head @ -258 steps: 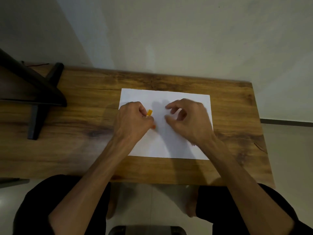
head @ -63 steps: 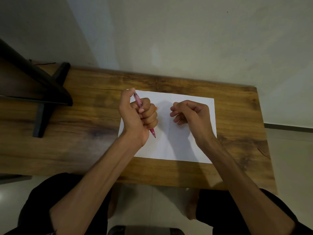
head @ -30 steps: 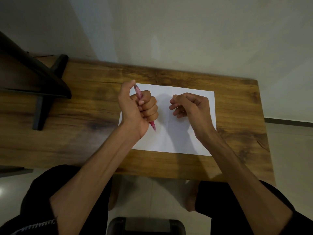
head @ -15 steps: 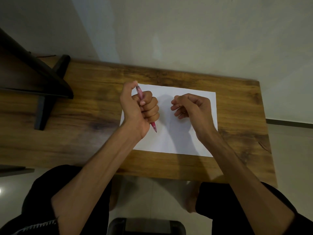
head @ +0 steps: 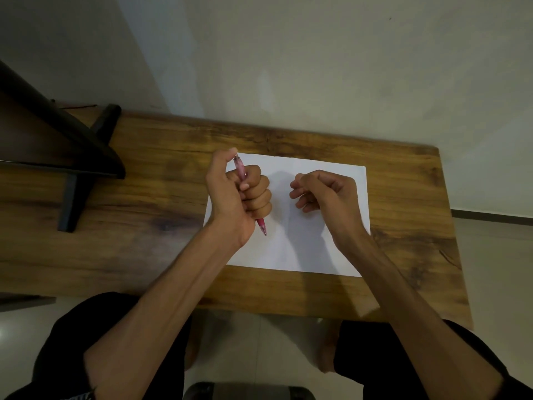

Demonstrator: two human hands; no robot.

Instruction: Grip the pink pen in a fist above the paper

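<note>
Over the white sheet of paper (head: 300, 246), the left hand (head: 236, 197) grips a pink pen (head: 262, 225) in its fist, tip down; the right hand (head: 326, 194) hovers beside it, fingers curled, holding nothing visible.

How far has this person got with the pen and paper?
Done: the left hand grips the pink pen in a fist, thumb at its top. In hand: the pen's tip hangs above the white paper; the right hand is curled, holding nothing visible. Left: the sheet shows no marks.
</note>
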